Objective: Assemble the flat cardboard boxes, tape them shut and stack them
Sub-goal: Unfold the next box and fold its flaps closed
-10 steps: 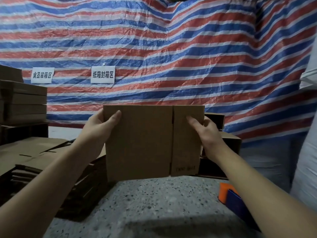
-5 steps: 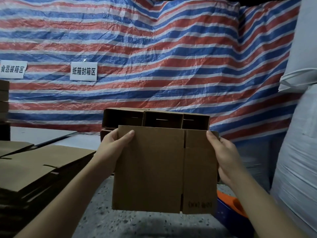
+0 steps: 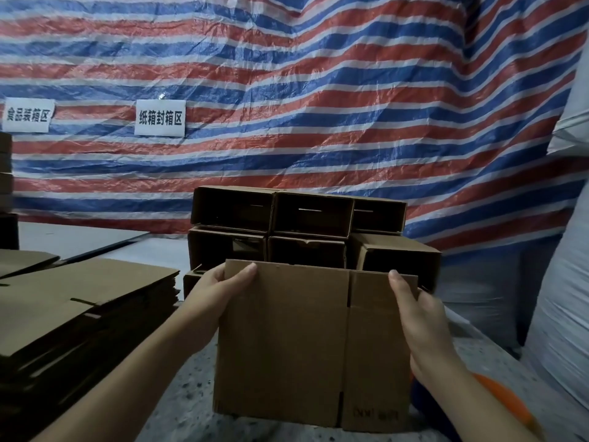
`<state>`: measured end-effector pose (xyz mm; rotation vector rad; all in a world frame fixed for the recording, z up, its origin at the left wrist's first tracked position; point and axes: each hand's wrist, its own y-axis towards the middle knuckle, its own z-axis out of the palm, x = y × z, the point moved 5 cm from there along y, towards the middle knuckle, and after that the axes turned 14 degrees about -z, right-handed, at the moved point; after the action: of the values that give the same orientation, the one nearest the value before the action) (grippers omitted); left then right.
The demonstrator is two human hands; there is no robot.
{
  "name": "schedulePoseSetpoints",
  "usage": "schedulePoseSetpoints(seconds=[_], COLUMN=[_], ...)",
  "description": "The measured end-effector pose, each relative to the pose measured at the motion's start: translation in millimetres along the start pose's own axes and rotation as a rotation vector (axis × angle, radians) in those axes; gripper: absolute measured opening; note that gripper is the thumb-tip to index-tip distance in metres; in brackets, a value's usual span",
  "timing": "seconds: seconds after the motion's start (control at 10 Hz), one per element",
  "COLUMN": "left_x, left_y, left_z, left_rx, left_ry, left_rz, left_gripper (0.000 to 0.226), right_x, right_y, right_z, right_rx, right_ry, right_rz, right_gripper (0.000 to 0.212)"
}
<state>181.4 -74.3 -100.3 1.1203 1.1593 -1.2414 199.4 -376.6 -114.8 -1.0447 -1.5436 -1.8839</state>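
head view: i see both hands holding one flat cardboard box (image 3: 287, 339) upright in front of me, its broad face toward the camera and its lower edge just above the speckled counter (image 3: 178, 406); i cannot tell whether it touches. the left hand (image 3: 213, 295) grips the upper left corner, thumb laid across the front near the top edge, the other fingers curled out of sight behind the panel. the right hand (image 3: 417, 317) holds the right edge, thumb pressed on the front face near the top, the rest of its fingers wrapped around the back. a vertical seam runs down the box right of centre, and a small dark printed mark sits at its lower right corner, too blurred to read.

directly behind the held box stands a stack of assembled boxes (image 3: 299, 218), lying on their sides with their open ends facing me, in two visible rows, the upper row three across. to the left on the counter lies a pile of flat boxes (image 3: 79, 301), well apart from the held one. at the far left edge a further stack of cardboard (image 3: 4, 173) rises.

the backdrop is a red, white and blue striped tarp (image 3: 318, 90), carrying two white paper signs (image 3: 160, 118) with black chinese characters. on the right hangs pale sheeting (image 3: 564, 298). below my right forearm an orange and blue object (image 3: 503, 400) shows, mostly hidden; i cannot say what it is.
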Motion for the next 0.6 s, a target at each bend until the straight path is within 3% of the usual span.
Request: schedulePoseSetpoints(seconds=[0.1,0.3,0.5,0.6], left_x=[-8,-11,-11,-10], left_y=[-5,-12,-6,-4], left_z=[3,16,16,14], left_rx=[0.057,-0.077,-0.131,-0.180], left_ry=[0.029,-0.018,-0.089,-0.086], left_rz=[-0.050,-0.128,-0.142,-0.136], left_gripper=[0.048,0.051,0.026,0.021], right_x=[4,9,13,11], right_y=[-1,-1,-1,-1], right_z=[0,2,3,4], right_rx=[-0.016,-0.015,-0.062,-0.056], right_ry=[-0.001,0.031,0.041,0.060], right_rz=[-0.012,0.051,0.078,0.079], right_gripper=[0.084,0.057,0.047,0.052])
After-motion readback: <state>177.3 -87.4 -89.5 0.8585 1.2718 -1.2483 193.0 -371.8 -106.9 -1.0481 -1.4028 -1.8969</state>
